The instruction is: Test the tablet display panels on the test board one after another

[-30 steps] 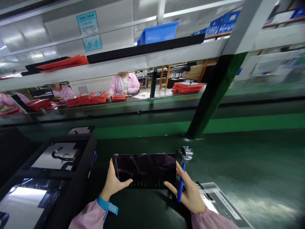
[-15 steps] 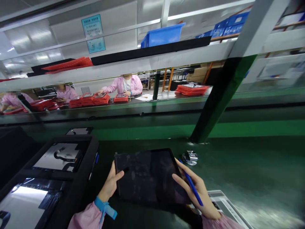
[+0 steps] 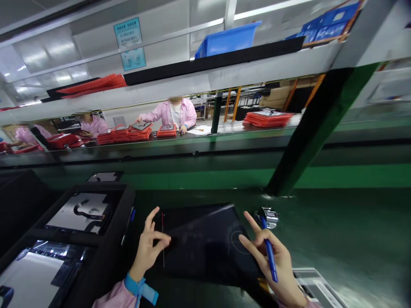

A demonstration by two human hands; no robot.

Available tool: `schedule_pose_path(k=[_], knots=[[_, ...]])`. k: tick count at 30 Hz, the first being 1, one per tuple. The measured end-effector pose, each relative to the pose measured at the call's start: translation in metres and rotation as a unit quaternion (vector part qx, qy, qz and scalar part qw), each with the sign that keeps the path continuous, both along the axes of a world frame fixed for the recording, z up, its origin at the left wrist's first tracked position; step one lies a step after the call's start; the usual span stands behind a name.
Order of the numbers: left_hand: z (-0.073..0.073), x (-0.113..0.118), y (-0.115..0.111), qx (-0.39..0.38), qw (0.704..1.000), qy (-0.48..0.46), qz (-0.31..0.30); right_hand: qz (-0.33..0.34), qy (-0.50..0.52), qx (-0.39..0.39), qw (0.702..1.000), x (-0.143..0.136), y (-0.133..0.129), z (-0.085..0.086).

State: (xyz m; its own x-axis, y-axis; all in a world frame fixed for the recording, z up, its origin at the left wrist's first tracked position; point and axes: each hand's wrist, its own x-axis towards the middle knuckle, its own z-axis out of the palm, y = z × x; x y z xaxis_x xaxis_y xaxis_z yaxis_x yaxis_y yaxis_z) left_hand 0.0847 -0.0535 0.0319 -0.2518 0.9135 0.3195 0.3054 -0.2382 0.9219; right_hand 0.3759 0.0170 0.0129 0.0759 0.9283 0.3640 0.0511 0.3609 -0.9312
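A dark glass panel (image 3: 205, 244) lies in front of me on the green table. At its left edge is my left hand (image 3: 149, 246), with a blue wrist strap (image 3: 141, 288); its thumb and index finger are pressed together, and whatever they pinch is too small to make out. My right hand (image 3: 272, 256) is at the panel's right edge, with a blue pen (image 3: 270, 252) held among its fingers and its thumb and index finger spread. Just beyond that hand stands a shiny metal object (image 3: 269, 217).
Black foam trays (image 3: 111, 248) holding screen panels stand at the left. Another framed panel (image 3: 317, 288) lies at the lower right. A green post (image 3: 308, 132) rises behind. People in pink work across the bench among red stacks (image 3: 268, 119).
Both hands have loosened from the panel's sides. My left thumb and index finger have come together. The panel now lies lower, and the view has shifted slightly.
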Motion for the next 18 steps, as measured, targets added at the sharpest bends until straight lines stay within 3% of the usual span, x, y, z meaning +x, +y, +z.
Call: schedule_pose_path(k=[3,6,10,12,14,16,18], knots=[[0.013,-0.003,-0.012,-0.014,0.993,-0.005,-0.116,-0.021,0.025,-0.004,0.999,0.001,0.001,-0.002],[0.017,-0.005,-0.017,-0.003,0.988,-0.045,-0.147,-0.027,0.056,-0.011,0.998,0.005,0.001,-0.005],[0.008,0.001,-0.010,0.013,0.984,-0.153,-0.092,-0.015,0.073,-0.017,0.997,0.006,0.000,-0.007],[-0.001,0.006,-0.005,-0.056,0.962,-0.256,-0.072,-0.014,0.078,-0.004,0.997,0.004,-0.001,-0.004],[-0.012,0.011,-0.001,-0.146,0.922,-0.356,-0.051,-0.014,0.075,0.015,0.997,0.001,-0.001,0.002],[-0.021,0.015,0.000,-0.210,0.890,-0.404,-0.022,0.003,0.058,0.021,0.998,0.000,-0.001,0.012],[-0.026,0.017,-0.001,-0.235,0.880,-0.412,0.002,0.052,0.026,0.004,0.998,0.003,-0.001,0.022]])
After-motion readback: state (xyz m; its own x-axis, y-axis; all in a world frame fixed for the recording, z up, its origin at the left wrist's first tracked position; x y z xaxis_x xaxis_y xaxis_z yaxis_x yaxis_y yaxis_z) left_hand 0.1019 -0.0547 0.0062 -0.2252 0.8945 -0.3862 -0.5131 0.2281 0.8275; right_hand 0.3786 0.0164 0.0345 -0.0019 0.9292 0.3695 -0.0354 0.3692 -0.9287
